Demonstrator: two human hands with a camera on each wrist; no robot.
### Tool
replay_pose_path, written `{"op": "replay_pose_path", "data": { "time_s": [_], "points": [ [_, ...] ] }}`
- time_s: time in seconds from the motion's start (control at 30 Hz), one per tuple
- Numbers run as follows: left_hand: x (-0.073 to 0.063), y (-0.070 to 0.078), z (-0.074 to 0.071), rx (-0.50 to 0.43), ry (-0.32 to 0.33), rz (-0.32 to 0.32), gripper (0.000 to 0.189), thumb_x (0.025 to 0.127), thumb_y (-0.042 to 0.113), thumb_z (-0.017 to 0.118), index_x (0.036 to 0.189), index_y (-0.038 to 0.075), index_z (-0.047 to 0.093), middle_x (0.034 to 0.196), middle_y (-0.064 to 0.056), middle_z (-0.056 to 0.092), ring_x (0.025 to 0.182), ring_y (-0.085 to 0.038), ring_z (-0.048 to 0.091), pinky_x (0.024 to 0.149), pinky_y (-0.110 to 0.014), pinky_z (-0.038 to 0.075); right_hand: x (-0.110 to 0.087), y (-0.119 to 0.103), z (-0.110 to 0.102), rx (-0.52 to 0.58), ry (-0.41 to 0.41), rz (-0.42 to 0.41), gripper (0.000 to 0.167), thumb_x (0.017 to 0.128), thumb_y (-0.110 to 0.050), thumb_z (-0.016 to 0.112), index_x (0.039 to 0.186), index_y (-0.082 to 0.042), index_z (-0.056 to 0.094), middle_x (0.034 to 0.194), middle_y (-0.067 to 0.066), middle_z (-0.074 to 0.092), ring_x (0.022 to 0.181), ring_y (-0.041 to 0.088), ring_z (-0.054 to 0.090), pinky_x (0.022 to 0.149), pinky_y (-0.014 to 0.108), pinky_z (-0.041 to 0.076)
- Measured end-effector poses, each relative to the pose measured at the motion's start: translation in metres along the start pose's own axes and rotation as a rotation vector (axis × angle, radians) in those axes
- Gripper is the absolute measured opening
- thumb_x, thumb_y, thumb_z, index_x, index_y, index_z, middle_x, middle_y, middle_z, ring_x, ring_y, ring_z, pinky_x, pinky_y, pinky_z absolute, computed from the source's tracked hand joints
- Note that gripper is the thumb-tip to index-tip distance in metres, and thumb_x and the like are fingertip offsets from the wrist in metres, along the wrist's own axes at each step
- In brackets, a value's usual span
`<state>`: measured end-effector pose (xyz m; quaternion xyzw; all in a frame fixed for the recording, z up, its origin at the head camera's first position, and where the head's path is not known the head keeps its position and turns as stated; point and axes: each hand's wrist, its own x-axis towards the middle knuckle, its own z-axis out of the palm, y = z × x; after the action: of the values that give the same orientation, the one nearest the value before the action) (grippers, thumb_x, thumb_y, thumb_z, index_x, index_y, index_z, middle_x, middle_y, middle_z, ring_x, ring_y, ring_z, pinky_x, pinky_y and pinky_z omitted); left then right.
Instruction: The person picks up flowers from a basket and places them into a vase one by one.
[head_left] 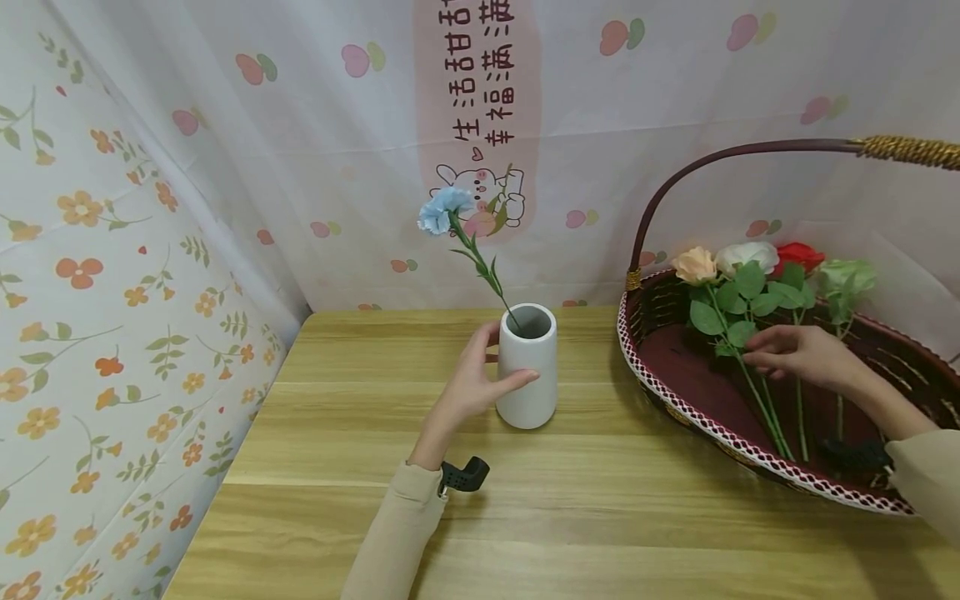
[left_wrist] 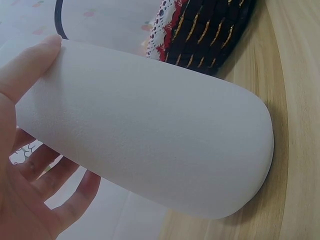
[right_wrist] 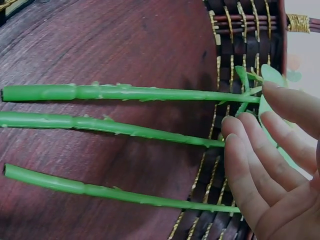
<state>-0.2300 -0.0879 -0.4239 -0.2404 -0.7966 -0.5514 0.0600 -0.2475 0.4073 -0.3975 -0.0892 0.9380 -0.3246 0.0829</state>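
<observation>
My left hand point(head_left: 480, 371) holds a white cylindrical vase point(head_left: 527, 375) that stands upright on the table. The thumb lies on one side of the vase and the fingers reach round the other. A light blue carnation point(head_left: 446, 210) leans left out of the vase, its lower stem hidden inside. Over the basket point(head_left: 678, 367), my right hand point(head_left: 810, 358) has loosely bent fingers, with the fingertips right at the leaves and stem of a peach rose point(head_left: 695, 265). Beside that rose lie a white rose point(head_left: 746, 257), a red rose point(head_left: 798, 254) and a pale green flower point(head_left: 847, 277).
The basket has a tall arched handle point(head_left: 720, 154) and a white and red trimmed rim. Green stems point(right_wrist: 125, 93) lie across its dark red bottom. Behind the wooden table point(head_left: 337, 508) hangs a patterned curtain point(head_left: 337, 150), with flowered cloth point(head_left: 112, 333) at left.
</observation>
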Motion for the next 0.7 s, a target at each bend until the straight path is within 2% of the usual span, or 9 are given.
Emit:
{"op": "replay_pose_path", "data": {
  "time_s": [0.27, 0.47, 0.7],
  "points": [
    [0.0, 0.0, 0.0, 0.002, -0.004, -0.006, 0.076, 0.084, 0.025, 0.085, 0.145, 0.013, 0.043, 0.138, -0.001, 0.052, 0.125, -0.018, 0.05, 0.099, -0.041, 0.047, -0.002, 0.004, 0.007, 0.007, -0.039, 0.006, 0.043, 0.1, -0.021, 0.065, 0.125, 0.013, 0.058, 0.096, 0.014, 0.074, 0.076, 0.015, 0.07, 0.068, 0.03, 0.056],
    [0.0, 0.001, 0.0, 0.003, -0.006, -0.009, 0.077, 0.084, 0.025, 0.085, 0.146, 0.012, 0.042, 0.138, -0.002, 0.051, 0.126, -0.02, 0.049, 0.1, -0.042, 0.047, -0.001, 0.009, 0.013, 0.02, -0.033, -0.004, 0.04, 0.1, -0.017, 0.065, 0.122, 0.016, 0.059, 0.095, 0.016, 0.074, 0.074, 0.013, 0.069, 0.066, 0.03, 0.057],
    [0.0, 0.001, 0.0, 0.001, -0.004, -0.011, 0.076, 0.083, 0.025, 0.085, 0.145, 0.012, 0.043, 0.138, -0.002, 0.052, 0.125, -0.02, 0.05, 0.099, -0.042, 0.047, 0.003, 0.009, 0.016, -0.066, -0.011, -0.01, 0.041, 0.101, -0.023, 0.064, 0.12, 0.013, 0.062, 0.092, 0.01, 0.074, 0.07, 0.012, 0.067, 0.063, 0.028, 0.051]
  ]
}}
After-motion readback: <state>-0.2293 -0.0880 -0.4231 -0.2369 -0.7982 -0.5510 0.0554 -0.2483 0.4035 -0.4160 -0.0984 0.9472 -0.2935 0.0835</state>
